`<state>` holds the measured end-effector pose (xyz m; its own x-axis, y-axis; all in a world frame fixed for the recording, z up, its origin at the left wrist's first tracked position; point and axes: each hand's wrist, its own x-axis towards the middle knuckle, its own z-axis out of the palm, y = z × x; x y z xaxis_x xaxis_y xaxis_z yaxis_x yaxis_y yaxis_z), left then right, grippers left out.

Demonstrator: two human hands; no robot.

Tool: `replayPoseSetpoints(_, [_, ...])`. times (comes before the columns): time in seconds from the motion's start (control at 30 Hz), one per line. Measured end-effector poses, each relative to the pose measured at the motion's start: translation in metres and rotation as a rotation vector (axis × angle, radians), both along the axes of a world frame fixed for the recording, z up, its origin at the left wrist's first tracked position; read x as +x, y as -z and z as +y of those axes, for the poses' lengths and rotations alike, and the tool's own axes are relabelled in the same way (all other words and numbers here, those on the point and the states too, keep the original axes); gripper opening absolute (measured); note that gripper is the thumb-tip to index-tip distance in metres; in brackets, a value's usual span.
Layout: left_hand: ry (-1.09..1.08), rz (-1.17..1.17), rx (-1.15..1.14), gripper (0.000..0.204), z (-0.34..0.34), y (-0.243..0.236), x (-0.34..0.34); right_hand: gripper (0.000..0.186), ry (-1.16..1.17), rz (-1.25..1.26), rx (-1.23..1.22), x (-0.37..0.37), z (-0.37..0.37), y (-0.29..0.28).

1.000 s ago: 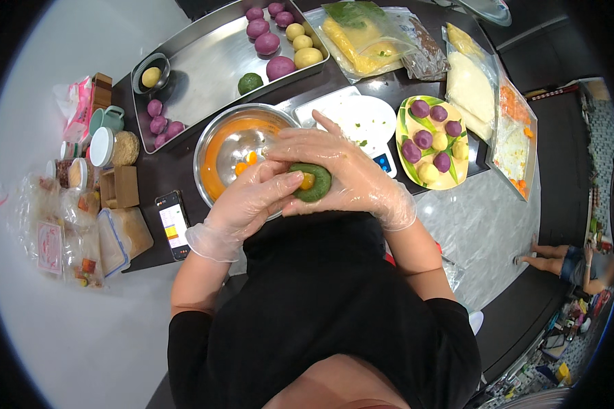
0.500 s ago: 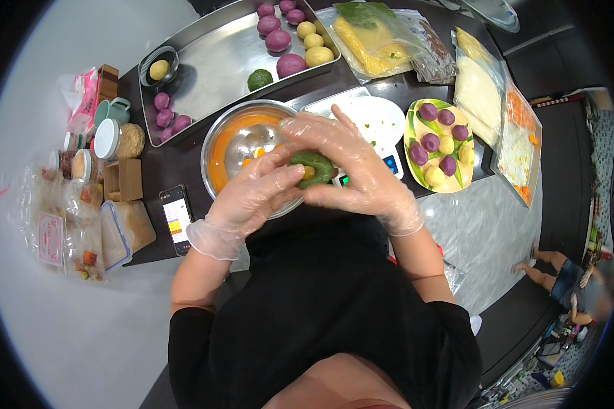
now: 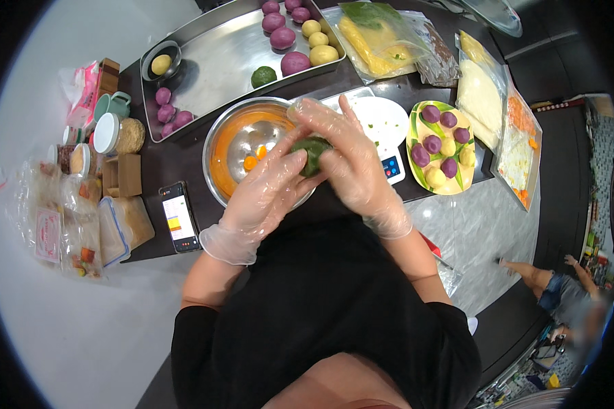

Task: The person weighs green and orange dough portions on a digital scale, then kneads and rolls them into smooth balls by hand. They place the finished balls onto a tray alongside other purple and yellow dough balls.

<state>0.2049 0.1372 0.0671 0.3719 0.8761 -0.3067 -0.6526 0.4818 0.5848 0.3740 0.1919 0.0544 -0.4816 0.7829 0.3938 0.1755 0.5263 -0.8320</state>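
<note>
Centrally in frame, grasping one green dough piece between left hand and right hand; at right, showing six purple balls, three yellow balls on one plate, plus dark table, grey floor.

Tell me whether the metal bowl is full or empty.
Neither, from what shows: the metal bowl holds little, with small orange pieces on its bottom and bare metal showing around them.

Dark green lump in the hands, green-leaf-patterned yellow plate to their right, purple balls beyond them
</note>
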Motion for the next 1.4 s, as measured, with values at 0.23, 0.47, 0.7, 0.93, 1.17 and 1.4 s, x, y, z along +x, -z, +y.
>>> replayPoseSetpoints(0.23, [0.121,-0.122,-0.004,0.049,0.002,0.004,-0.006,0.068,-0.065,0.087,-0.12,0.002,-0.005,-0.002])
replayPoseSetpoints(0.47, [0.003,-0.099,-0.045,0.041,0.003,0.025,0.001,0.069,0.025,-0.324,0.417,0.001,0.009,0.006])
replayPoseSetpoints(0.7, [0.029,-0.304,-0.044,0.038,0.002,0.018,0.0,0.065,0.073,-0.074,0.167,0.0,-0.003,0.013])
replayPoseSetpoints(0.93, [0.035,-0.192,-0.005,0.04,0.003,0.03,0.003,0.062,0.036,-0.16,0.325,0.001,-0.001,0.012])
replayPoseSetpoints(1.17, [-0.112,-0.164,-0.058,0.042,-0.001,0.015,0.013,0.04,0.152,-0.08,0.148,-0.011,-0.013,0.003])
replayPoseSetpoints(1.4, [-0.131,-0.433,-0.081,0.056,0.003,0.01,0.008,0.051,0.171,-0.057,0.178,-0.016,-0.011,0.011])
